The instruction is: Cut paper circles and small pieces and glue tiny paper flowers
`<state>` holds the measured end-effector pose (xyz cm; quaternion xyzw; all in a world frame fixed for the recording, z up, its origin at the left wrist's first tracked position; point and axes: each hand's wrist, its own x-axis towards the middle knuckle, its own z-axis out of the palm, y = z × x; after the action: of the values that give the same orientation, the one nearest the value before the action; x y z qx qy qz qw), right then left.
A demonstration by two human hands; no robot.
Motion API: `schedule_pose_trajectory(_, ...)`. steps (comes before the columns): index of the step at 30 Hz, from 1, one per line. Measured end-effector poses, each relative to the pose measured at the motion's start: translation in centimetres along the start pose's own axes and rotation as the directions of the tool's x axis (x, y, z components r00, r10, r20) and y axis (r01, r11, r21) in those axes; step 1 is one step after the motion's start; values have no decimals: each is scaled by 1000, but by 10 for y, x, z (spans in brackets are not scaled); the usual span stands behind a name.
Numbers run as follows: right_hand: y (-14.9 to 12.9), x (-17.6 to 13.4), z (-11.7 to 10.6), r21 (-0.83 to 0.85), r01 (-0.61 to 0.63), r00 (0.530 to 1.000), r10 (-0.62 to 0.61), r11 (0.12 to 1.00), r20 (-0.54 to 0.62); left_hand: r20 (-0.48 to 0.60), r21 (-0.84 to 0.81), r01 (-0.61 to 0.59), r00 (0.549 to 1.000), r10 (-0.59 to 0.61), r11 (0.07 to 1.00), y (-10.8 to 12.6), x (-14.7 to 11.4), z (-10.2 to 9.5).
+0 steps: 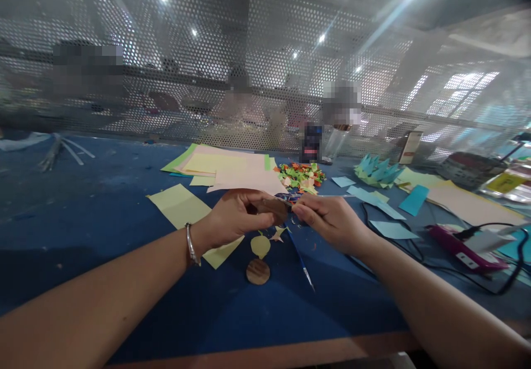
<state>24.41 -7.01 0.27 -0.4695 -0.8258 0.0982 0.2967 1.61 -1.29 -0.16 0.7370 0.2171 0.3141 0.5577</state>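
Note:
My left hand (244,214) is closed around the edge of a thin round brown disc (274,209) that looks like wood, raised above the table. My right hand (326,217) pinches a slim tool (289,203), its tip at the disc's upper right edge; whether it is a blade or a brush I cannot make out. Below them on the blue table lie a round yellow paper piece (260,245), another wooden disc (258,271) and a small pale paper scrap (278,234). A blue-handled paintbrush (302,261) lies just right of these.
Coloured paper sheets (232,164) are stacked behind my hands, beside a heap of paper clippings (301,176). A blue folded-paper piece (376,170) stands at the back right. A purple power strip (467,250) with black cables lies right. Behind rises a perforated metal screen (186,70).

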Motion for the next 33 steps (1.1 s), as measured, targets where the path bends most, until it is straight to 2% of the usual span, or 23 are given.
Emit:
schedule_pose_trajectory(16,-2,0,-1,67,-12,999,10,998,32,75,-33,-62,995,64,998,-4,1,-4)
schedule_pose_trajectory(27,-1,-2,0,-28,2,1000,-1,1000,25,37,20,-61,998,60,998,-2,0,-3)
schedule_pose_trajectory(33,-1,0,1,-54,14,1000,-14,998,-2,58,34,-54,997,52,998,-4,0,-4)
